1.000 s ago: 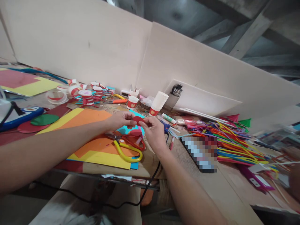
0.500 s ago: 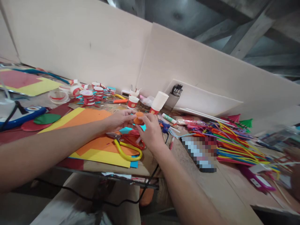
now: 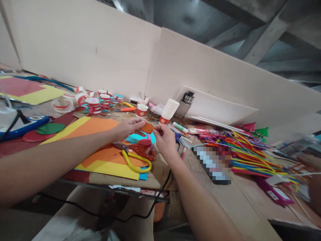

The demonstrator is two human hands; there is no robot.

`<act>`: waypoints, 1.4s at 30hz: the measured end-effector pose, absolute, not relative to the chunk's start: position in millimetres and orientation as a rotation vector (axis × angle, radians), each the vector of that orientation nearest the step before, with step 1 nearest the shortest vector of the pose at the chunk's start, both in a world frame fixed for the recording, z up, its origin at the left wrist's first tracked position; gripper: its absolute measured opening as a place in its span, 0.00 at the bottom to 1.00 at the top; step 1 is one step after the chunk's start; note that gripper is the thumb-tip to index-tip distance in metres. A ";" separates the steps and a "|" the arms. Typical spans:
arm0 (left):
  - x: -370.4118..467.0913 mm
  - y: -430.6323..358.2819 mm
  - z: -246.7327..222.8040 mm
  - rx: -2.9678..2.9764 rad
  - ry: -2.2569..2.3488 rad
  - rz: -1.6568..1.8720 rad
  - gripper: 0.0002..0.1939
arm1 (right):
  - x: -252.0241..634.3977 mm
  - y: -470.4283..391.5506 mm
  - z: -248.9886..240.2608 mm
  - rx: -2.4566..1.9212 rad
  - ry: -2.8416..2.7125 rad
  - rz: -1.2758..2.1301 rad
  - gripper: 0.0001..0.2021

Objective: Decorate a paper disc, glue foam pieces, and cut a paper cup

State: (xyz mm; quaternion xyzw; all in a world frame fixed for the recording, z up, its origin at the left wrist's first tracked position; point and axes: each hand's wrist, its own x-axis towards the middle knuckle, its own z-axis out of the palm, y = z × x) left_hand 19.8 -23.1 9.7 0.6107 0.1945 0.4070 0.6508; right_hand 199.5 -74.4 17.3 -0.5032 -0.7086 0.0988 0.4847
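A small orange paper piece (image 3: 147,128) is held up between my two hands above the table. My left hand (image 3: 129,129) pinches its left side between thumb and fingers. At its right edge, my right hand (image 3: 164,139) grips it with the fingertips. Cyan paper (image 3: 135,138) lies just beneath my hands. Below them are scissors with yellow handles (image 3: 137,162) and a second, red-handled pair (image 3: 144,150), both resting on orange sheets (image 3: 100,157) with yellow ones.
Behind stand a paper cup (image 3: 141,110), a stack of cups (image 3: 170,110) and a bottle (image 3: 185,105). Cup crafts (image 3: 94,106) sit back left. Right are a pixelated flat object (image 3: 213,164) and colourful pipe cleaners (image 3: 253,152). A black cable (image 3: 140,216) hangs at the front edge.
The orange piece now shows more of its flat face between my hands. My right hand has shifted slightly right and its fingers cover less of the piece.
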 end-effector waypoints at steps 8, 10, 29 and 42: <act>20.4 -24.1 5.9 1.330 0.397 0.814 0.17 | 195.8 -74.9 20.0 -1.134 -1.642 0.535 0.04; 19.8 -22.6 5.7 1.388 0.431 0.840 0.17 | 193.0 -77.4 21.9 -1.108 -1.627 0.643 0.07; 17.8 -25.0 8.2 1.537 0.526 0.824 0.17 | 189.7 -83.3 27.6 -1.109 -1.603 0.783 0.10; 20.0 -23.0 7.8 1.622 0.623 0.845 0.16 | 189.9 -82.1 26.6 -1.141 -1.628 0.776 0.10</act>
